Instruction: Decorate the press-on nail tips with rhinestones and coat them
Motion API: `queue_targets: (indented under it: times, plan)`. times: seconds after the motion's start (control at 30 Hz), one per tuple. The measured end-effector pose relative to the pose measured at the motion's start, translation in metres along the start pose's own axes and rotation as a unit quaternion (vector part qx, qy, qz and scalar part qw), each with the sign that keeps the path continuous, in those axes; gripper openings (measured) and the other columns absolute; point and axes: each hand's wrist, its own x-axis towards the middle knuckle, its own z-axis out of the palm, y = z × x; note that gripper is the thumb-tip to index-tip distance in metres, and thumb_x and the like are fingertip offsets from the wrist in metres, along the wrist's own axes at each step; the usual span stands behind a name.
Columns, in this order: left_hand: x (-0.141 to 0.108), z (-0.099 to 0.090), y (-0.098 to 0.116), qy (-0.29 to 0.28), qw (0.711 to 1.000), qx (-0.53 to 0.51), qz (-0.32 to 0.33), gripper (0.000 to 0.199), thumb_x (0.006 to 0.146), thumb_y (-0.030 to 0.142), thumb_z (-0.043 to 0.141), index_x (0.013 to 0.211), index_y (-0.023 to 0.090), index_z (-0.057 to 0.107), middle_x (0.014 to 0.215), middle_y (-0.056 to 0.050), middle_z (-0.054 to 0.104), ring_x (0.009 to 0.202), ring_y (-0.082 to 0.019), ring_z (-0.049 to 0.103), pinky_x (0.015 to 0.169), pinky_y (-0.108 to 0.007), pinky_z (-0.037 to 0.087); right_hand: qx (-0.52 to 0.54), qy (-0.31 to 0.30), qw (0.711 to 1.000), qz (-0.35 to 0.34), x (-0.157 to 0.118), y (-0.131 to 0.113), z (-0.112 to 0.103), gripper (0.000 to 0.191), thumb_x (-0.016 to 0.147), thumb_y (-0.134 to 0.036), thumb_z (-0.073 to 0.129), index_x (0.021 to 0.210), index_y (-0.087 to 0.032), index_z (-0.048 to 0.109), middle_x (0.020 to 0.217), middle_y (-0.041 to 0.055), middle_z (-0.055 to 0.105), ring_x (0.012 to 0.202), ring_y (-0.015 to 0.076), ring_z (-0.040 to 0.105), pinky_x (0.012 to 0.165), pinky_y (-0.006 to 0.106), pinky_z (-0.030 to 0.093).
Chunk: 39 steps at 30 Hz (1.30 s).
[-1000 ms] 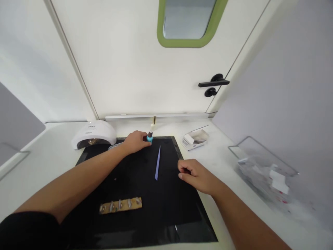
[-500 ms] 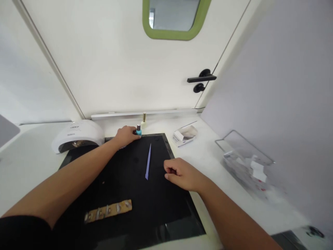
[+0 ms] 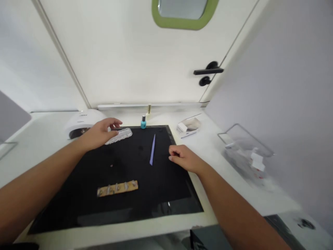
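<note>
My left hand (image 3: 100, 132) hovers over the back left of a black mat (image 3: 156, 187), fingers apart and holding nothing. Right beside its fingertips lies a clear plastic tray or strip (image 3: 123, 134), partly covered by the hand. A turquoise nail polish bottle (image 3: 143, 122) with a dark cap stands upright at the mat's back edge. My right hand (image 3: 183, 158) rests at the mat's right edge in a loose fist, with nothing seen in it. To its left is a purple nail file or stick (image 3: 152, 150). A tan strip bearing several small pieces (image 3: 117, 188) lies toward the front.
A white nail lamp (image 3: 84, 119) sits at the back left. Behind the turquoise bottle stands a pale bottle with a gold cap (image 3: 148, 111). An open white box (image 3: 189, 127) is at the right, and a wire-framed bag holder (image 3: 246, 156) lies farther right.
My left hand has let go of the turquoise bottle and moved left to the clear tray, its fingers now apart. The right hand stays curled. The whole view has shifted slightly.
</note>
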Motion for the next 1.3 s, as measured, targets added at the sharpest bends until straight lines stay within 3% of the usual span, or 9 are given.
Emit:
queue_targets:
  times: [0.1, 0.17, 0.23, 0.33, 0.63, 0.9, 1.07, 1.2, 1.3]
  plan:
    - [-0.063, -0.03, -0.006, -0.079, 0.997, -0.018, 0.012, 0.036, 0.083, 0.032, 0.055, 0.118, 0.026, 0.063, 0.105, 0.0, 0.068, 0.092, -0.017, 0.063, 0.081, -0.026, 0.051, 0.012, 0.02, 1.0, -0.021, 0.008, 0.004, 0.002, 0.034, 0.094, -0.035, 0.059, 0.123, -0.016, 0.058, 0.123, 0.0094, 0.061, 0.104, 0.0223, 0.064, 0.087, 0.043, 0.056]
    - [-0.102, -0.039, -0.001, -0.121, 0.992, -0.018, 0.009, 0.034, 0.078, 0.032, 0.06, 0.111, 0.027, 0.066, 0.103, 0.0, 0.069, 0.095, -0.019, 0.064, 0.084, -0.027, 0.051, 0.018, 0.039, 0.999, -0.028, 0.014, 0.006, 0.004, 0.026, 0.094, -0.035, 0.059, 0.11, -0.014, 0.062, 0.106, 0.0061, 0.065, 0.09, 0.018, 0.064, 0.078, 0.037, 0.056]
    - [-0.132, -0.038, 0.01, -0.171, 0.985, -0.01, -0.019, 0.04, 0.074, 0.032, 0.064, 0.114, 0.027, 0.065, 0.102, -0.002, 0.068, 0.093, -0.02, 0.064, 0.082, -0.03, 0.052, 0.025, 0.06, 0.997, -0.034, 0.017, 0.006, 0.005, 0.018, 0.09, -0.031, 0.06, 0.081, -0.016, 0.06, 0.075, -0.001, 0.06, 0.068, 0.0136, 0.057, 0.065, 0.029, 0.049]
    - [-0.152, -0.021, 0.028, -0.208, 0.977, 0.01, -0.042, 0.054, 0.069, 0.029, 0.072, 0.121, 0.024, 0.062, 0.104, -0.004, 0.067, 0.094, -0.022, 0.064, 0.084, -0.032, 0.051, 0.037, 0.078, 0.996, -0.035, 0.02, 0.005, 0.004, 0.021, 0.081, -0.029, 0.056, 0.065, -0.02, 0.047, 0.057, -0.0049, 0.046, 0.055, 0.012, 0.043, 0.055, 0.027, 0.035]
    - [-0.148, 0.021, 0.035, -0.162, 0.987, 0.021, 0.001, 0.009, 0.084, 0.024, 0.063, 0.091, 0.019, 0.067, 0.089, -0.005, 0.066, 0.087, -0.023, 0.058, 0.078, -0.036, 0.044, 0.06, 0.087, 0.994, -0.022, 0.022, 0.006, 0.002, 0.017, 0.077, -0.036, 0.052, 0.068, -0.022, 0.048, 0.057, -0.0041, 0.046, 0.056, 0.0136, 0.042, 0.057, 0.028, 0.033]
    - [-0.112, 0.004, 0.037, -0.122, 0.991, -0.011, 0.049, 0.009, 0.082, 0.023, 0.07, 0.088, 0.018, 0.067, 0.087, -0.003, 0.067, 0.087, -0.018, 0.06, 0.078, -0.028, 0.046, 0.061, 0.067, 0.995, -0.029, 0.024, 0.004, -0.002, 0.018, 0.077, -0.036, 0.053, 0.067, -0.022, 0.049, 0.058, -0.0026, 0.048, 0.055, 0.0142, 0.044, 0.055, 0.028, 0.035]
    - [-0.083, 0.02, 0.036, -0.126, 0.988, 0.002, 0.085, 0.011, 0.083, 0.026, 0.069, 0.09, 0.019, 0.069, 0.09, -0.004, 0.069, 0.089, -0.019, 0.06, 0.079, -0.03, 0.046, 0.055, 0.075, 0.995, -0.029, 0.02, 0.01, -0.003, 0.018, 0.078, -0.036, 0.054, 0.068, -0.022, 0.05, 0.059, -0.0019, 0.049, 0.056, 0.0149, 0.045, 0.056, 0.028, 0.036]
    - [-0.083, 0.039, 0.032, -0.13, 0.985, 0.007, 0.11, 0.013, 0.083, 0.029, 0.07, 0.091, 0.019, 0.07, 0.089, -0.005, 0.07, 0.086, -0.021, 0.06, 0.077, -0.032, 0.046, 0.046, 0.079, 0.995, -0.03, 0.02, 0.018, -0.001, 0.02, 0.079, -0.038, 0.053, 0.067, -0.022, 0.05, 0.057, -0.0018, 0.048, 0.054, 0.015, 0.044, 0.053, 0.028, 0.036]
    - [-0.09, 0.031, 0.026, -0.131, 0.985, -0.001, 0.114, 0.023, 0.077, 0.03, 0.076, 0.096, 0.02, 0.071, 0.09, -0.005, 0.07, 0.087, -0.021, 0.061, 0.079, -0.033, 0.048, 0.046, 0.081, 0.995, -0.027, 0.022, 0.019, 0.001, 0.025, 0.078, -0.042, 0.052, 0.064, -0.022, 0.049, 0.055, -0.0016, 0.047, 0.052, 0.0152, 0.042, 0.05, 0.029, 0.034]
